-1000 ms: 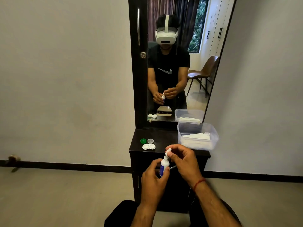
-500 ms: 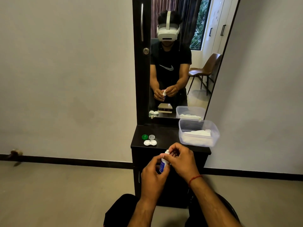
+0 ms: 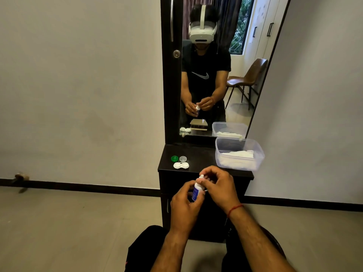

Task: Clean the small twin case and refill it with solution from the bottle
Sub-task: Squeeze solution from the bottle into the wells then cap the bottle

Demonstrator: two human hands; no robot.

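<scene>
A small white bottle with a blue label (image 3: 196, 190) is upright in my left hand (image 3: 184, 205), in front of the dark dresser. My right hand (image 3: 218, 185) pinches the bottle's white tip from above. The white twin case (image 3: 181, 165) lies open on the dresser top (image 3: 200, 160), near its left front edge. Its green cap (image 3: 174, 158) and clear cap (image 3: 182, 159) rest just behind it, off the case.
A clear plastic tub (image 3: 238, 154) holding white tissues sits on the right of the dresser top. A tall mirror (image 3: 214, 75) rises behind, reflecting a person in a headset and a brown chair. Bare walls flank the dresser; my knees are below.
The view has tilted slightly. My right fingers have shifted on the bottle's tip, lifting off a little. The bottle stays in my left hand in the same place.
</scene>
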